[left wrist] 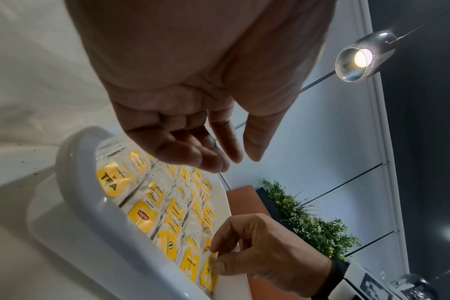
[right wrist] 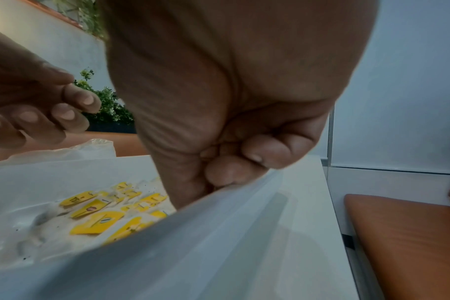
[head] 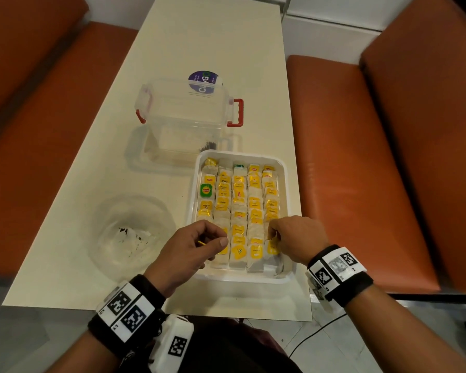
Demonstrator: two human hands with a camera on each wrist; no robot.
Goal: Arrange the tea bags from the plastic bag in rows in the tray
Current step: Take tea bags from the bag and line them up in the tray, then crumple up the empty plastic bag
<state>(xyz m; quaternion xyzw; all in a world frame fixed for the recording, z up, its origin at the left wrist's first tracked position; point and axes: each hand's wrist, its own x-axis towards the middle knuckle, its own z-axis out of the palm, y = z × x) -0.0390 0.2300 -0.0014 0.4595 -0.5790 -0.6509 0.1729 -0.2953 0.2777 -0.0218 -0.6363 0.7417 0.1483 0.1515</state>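
Tea bags [head: 238,203] packed in five rows inside white tray [head: 242,279], right hand [head: 297,238] pinching a yellow tag [head: 273,244] at tray's near right corner, left hand [head: 193,247] loosely curled over near left corner, limp plastic bag [head: 131,230] left of tray, clear container [head: 186,117] beyond it.

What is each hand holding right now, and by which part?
Right hand pinches a tea bag's yellow tag at the tray's near right corner. Left hand holds nothing visible.

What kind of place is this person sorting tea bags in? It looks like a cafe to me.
Probably a cafe or canteen booth: a long cream table stands between orange padded bench seats, with a hanging glass lamp and a planter of greenery behind.
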